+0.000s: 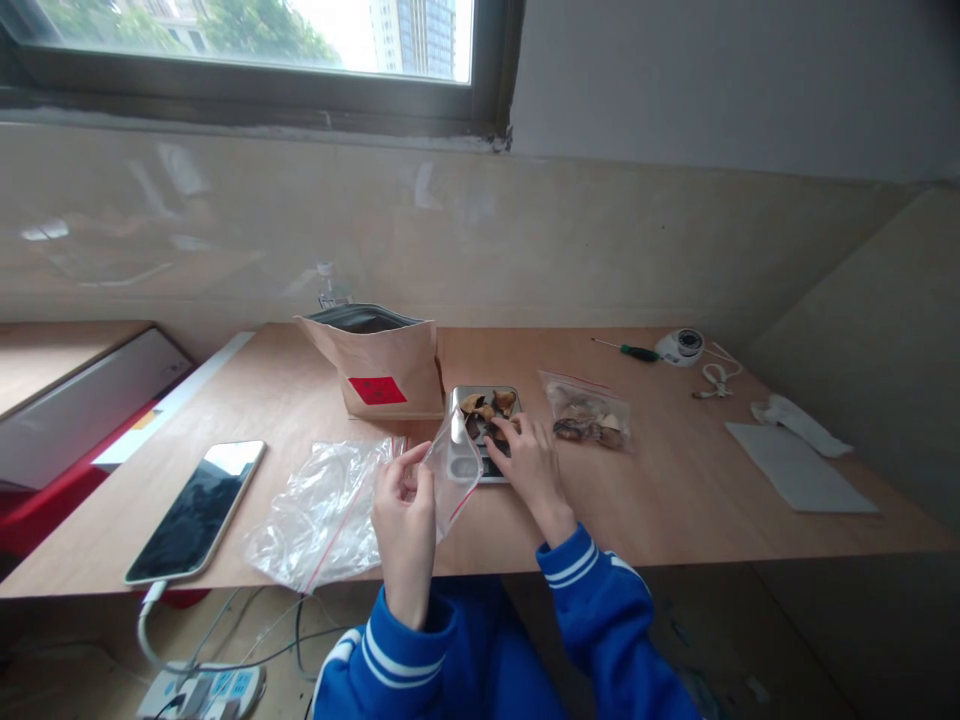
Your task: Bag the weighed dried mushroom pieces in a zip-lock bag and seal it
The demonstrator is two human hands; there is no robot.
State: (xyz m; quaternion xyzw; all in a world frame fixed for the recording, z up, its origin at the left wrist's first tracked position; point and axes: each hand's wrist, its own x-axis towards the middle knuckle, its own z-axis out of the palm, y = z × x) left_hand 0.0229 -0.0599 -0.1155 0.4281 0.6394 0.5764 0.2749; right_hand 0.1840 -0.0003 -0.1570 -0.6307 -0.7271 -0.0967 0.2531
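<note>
My left hand is closed on the edge of a clear zip bag with a red seal line, held up beside a small silver scale. Brown and dark dried pieces that look like dried mushrooms lie on the scale's pan. Over the pan's right side, my right hand has its thumb and fingers curled in on some of these pieces; the fingertips are partly hidden among them. Part of the scale's front shows behind the clear bag.
A brown stand-up pouch stands open behind my left hand. A sealed bag of dried pieces lies right of the scale. Clear empty bags and a phone are left; a screwdriver, camera and white pad are right.
</note>
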